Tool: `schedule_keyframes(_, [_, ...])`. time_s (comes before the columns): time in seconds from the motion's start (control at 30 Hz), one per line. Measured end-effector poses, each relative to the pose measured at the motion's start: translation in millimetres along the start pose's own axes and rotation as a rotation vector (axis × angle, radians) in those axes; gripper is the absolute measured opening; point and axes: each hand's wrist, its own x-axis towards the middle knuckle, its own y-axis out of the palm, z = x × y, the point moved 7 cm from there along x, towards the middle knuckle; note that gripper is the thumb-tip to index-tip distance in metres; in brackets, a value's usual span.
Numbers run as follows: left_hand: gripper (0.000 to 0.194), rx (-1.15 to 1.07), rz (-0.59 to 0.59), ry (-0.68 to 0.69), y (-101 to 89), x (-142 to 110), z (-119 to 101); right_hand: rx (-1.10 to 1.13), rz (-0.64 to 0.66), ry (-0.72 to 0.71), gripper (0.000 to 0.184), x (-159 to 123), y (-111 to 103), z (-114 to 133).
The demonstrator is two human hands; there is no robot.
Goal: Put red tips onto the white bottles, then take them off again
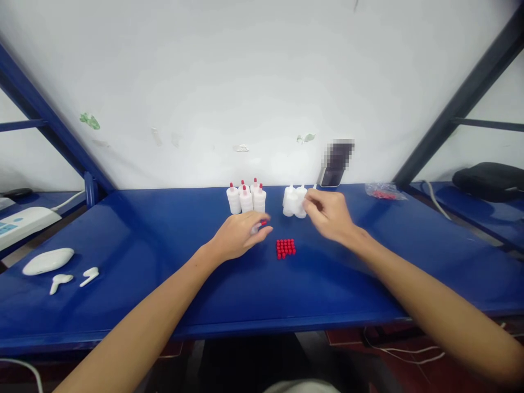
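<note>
My left hand (241,232) is closed around a small white dropper bottle with a red cap (263,223), which lies tilted in the fingers and is mostly hidden by them. Behind it stands a group of white bottles with red caps (246,202), upright. To the right, white bottles without caps (292,202) stand close together, their pale nozzles bare. My right hand (329,213) is at their right edge with its fingers curled together; whether they grip a bottle is hidden. Between the hands, loose red caps (285,248) sit in tidy rows on the blue table (229,295).
A phone (336,164) leans against the white wall. A clear plastic bag with red pieces (385,191) lies at the back right. White earbuds (60,283) and their case (48,261) are at the left, near a white device (28,225). Metal posts rise on both sides.
</note>
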Motion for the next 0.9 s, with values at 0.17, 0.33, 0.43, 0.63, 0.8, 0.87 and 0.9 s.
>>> schedule_keyframes(0.17, [0.037,-0.047,0.059,-0.03,-2.3,4,1,-0.389,0.08,0.216,0.024,11,-7,-38])
schedule_keyframes(0.33, [0.031,-0.124,0.084,-0.078,-2.7,3,2,-0.489,0.208,0.26,0.031,10,5,-49])
schedule_keyframes(0.43, [0.019,-0.1,0.062,-0.123,-3.1,1,7,-0.49,0.255,0.246,0.034,8,14,-51])
schedule_keyframes(0.63, [0.022,-0.022,0.067,-0.114,0.9,0,11,-0.431,0.238,0.273,0.033,9,16,-56])
schedule_keyframes(0.8, [0.03,-0.021,0.064,0.03,5.8,1,-4,-0.12,0.216,0.048,0.032,5,14,-17])
schedule_keyframes(0.87, [0.029,-0.009,0.04,0.051,5.3,2,-8,0.073,0.376,-0.102,0.031,-4,28,8])
schedule_keyframes(0.9, [0.028,-0.008,0.031,0.057,4.8,3,-10,0.14,0.428,-0.148,0.031,-8,33,18])
